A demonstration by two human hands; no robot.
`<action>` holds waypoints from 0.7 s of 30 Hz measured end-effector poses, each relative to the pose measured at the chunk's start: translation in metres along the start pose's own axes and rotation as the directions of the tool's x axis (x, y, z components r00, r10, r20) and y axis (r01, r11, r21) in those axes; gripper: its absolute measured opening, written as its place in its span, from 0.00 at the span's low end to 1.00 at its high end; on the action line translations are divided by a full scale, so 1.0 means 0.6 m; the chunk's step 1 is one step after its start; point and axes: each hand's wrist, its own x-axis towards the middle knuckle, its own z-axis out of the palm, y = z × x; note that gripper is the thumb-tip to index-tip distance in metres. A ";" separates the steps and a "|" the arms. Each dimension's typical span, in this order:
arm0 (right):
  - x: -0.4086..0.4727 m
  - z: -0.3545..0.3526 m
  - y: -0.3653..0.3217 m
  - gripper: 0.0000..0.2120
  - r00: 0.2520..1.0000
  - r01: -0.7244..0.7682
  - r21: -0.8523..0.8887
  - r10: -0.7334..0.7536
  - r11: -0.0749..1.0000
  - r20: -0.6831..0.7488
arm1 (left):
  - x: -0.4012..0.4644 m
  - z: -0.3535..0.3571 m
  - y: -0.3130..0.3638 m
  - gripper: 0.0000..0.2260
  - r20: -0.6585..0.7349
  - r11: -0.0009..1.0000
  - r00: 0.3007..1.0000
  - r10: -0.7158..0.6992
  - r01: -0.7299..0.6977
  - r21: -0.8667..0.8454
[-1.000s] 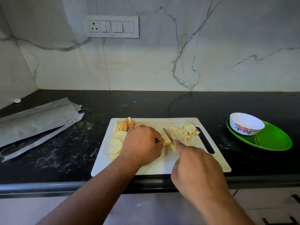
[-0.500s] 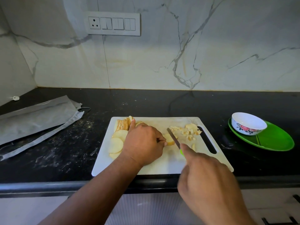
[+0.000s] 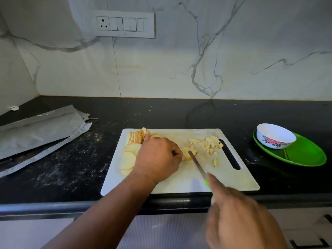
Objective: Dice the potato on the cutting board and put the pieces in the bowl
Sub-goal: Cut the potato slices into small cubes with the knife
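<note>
A white cutting board (image 3: 179, 182) lies on the black counter. Round potato slices (image 3: 128, 158) are stacked along its left side, and diced pieces (image 3: 209, 143) lie near its handle slot. My left hand (image 3: 159, 157) pinches a small stack of slices (image 3: 187, 152) at the board's middle. My right hand (image 3: 239, 218) grips a knife (image 3: 197, 165) with a green handle, index finger along the spine, and the blade tip rests on that stack. The white flowered bowl (image 3: 275, 135) stands at the right and looks empty.
The bowl sits on a green plate (image 3: 305, 155) right of the board. A grey cloth bag (image 3: 41, 130) lies on the counter at the left. A marble wall with a switch plate (image 3: 124, 24) is behind. The counter's front edge runs just below the board.
My right hand has drawn back toward me and to the right, pulling the knife through the slices. My left hand stays on the stack.
</note>
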 end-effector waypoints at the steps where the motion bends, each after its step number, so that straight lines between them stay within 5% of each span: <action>1: 0.010 0.003 -0.005 0.32 0.998 0.003 -0.006 -0.003 1.000 -0.062 | -0.001 0.000 0.000 0.07 -0.006 1.000 1.000 -0.007 0.007 -0.011; 5: 0.066 0.034 -0.019 0.31 0.982 -0.009 -0.038 0.002 0.999 -0.191 | -0.005 -0.005 0.001 0.06 0.001 1.000 1.000 0.001 -0.001 0.011; 18: -0.006 0.018 0.002 0.33 1.000 -0.007 0.030 0.007 1.000 0.002 | 0.000 -0.002 0.001 0.08 0.011 1.000 1.000 -0.003 0.003 0.027; 21: 0.002 0.013 -0.002 0.32 0.998 -0.023 0.015 0.024 1.000 -0.057 | -0.002 0.000 0.001 0.08 0.000 1.000 1.000 0.010 -0.010 0.021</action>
